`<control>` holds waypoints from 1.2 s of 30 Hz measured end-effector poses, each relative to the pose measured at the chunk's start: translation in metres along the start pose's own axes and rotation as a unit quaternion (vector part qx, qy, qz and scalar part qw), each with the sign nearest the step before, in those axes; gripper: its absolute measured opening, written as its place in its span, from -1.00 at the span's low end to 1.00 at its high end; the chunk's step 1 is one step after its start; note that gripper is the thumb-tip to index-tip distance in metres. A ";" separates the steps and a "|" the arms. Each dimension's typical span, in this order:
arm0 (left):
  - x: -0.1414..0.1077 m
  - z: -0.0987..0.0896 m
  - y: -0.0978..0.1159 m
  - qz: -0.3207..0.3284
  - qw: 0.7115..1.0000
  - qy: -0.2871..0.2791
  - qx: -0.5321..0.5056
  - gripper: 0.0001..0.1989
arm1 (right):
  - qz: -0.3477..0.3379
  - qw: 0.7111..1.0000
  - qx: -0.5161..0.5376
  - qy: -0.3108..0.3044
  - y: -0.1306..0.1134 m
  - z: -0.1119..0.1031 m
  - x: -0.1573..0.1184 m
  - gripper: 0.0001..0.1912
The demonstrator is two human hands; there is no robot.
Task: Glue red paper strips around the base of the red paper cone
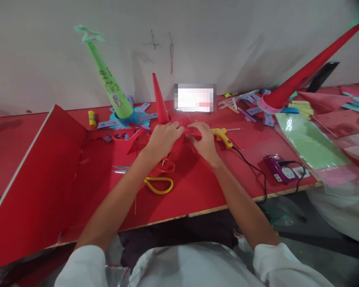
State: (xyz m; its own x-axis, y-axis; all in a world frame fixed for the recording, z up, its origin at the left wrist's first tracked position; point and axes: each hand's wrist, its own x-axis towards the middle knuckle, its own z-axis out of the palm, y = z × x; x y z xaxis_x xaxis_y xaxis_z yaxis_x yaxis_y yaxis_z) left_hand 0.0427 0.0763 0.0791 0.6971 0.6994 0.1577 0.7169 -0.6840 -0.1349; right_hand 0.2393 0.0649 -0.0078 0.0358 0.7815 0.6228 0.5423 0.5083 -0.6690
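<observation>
Red craft piece [188, 126] lies on the bench [194, 191] directly beneath and between our fingers, partly covered by them, so we cannot make out its full shape. The fingers of our left hand [165, 137] are bent low over its left side, close together and in contact with it; we cannot tell whether they grip it or only press. The fingers of our right hand [202, 141] curl in from the other side, thumb and forefinger parted with red material between them; whether they pinch it we cannot tell.

Just beyond our left fingers a slim red cone [160, 101] stands upright, leaning slightly. Farther left of them we see a green cone [109, 81] with dark writing, tilted over a blue base, and a yellow glue stick [91, 118]. Nearer to us than the left fingers, partly under our left forearm, lie scissor handles, one red [167, 166] and one yellow [159, 191].

Just right of our right fingers rests a yellow glue gun [223, 136], its black cord [254, 166] running toward us. Farther right of those fingers is a purple box [279, 169], with a long red cone [312, 65] slanting beyond it.
</observation>
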 end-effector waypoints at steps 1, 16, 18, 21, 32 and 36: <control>0.000 0.000 0.000 0.004 1.000 -0.001 0.000 -0.67 | -0.026 0.998 -0.040 -0.032 0.000 0.001 -0.001 -0.84; -0.003 -0.019 -0.006 -0.014 0.998 0.061 -0.005 -0.73 | -0.047 0.984 -0.156 -0.077 -0.004 0.014 -0.013 -0.76; -0.002 -0.019 -0.006 -0.015 0.997 0.072 -0.018 -0.79 | -0.037 0.989 -0.126 -0.064 -0.005 0.016 -0.013 -0.77; -0.001 -0.021 -0.007 -0.028 0.994 0.087 -0.064 -0.82 | -0.021 0.996 -0.075 -0.034 -0.006 0.017 -0.012 -0.77; 0.000 -0.025 -0.009 -0.057 0.936 0.139 -0.318 -0.63 | 0.094 0.991 0.091 0.029 -0.016 0.017 -0.013 -0.75; 0.001 -0.028 -0.010 -0.058 0.930 0.177 -0.317 -0.83 | 0.093 0.986 0.135 -0.012 -0.032 0.016 -0.014 -0.71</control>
State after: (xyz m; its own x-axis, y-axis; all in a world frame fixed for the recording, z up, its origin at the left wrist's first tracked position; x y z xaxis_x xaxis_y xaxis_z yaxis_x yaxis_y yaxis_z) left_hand 0.0357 0.0775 0.1084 0.4864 0.7410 0.4630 0.5575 -0.6712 0.4886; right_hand 0.2078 0.0436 -0.0011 0.0913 0.8774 0.4710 0.2843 0.4303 -0.8567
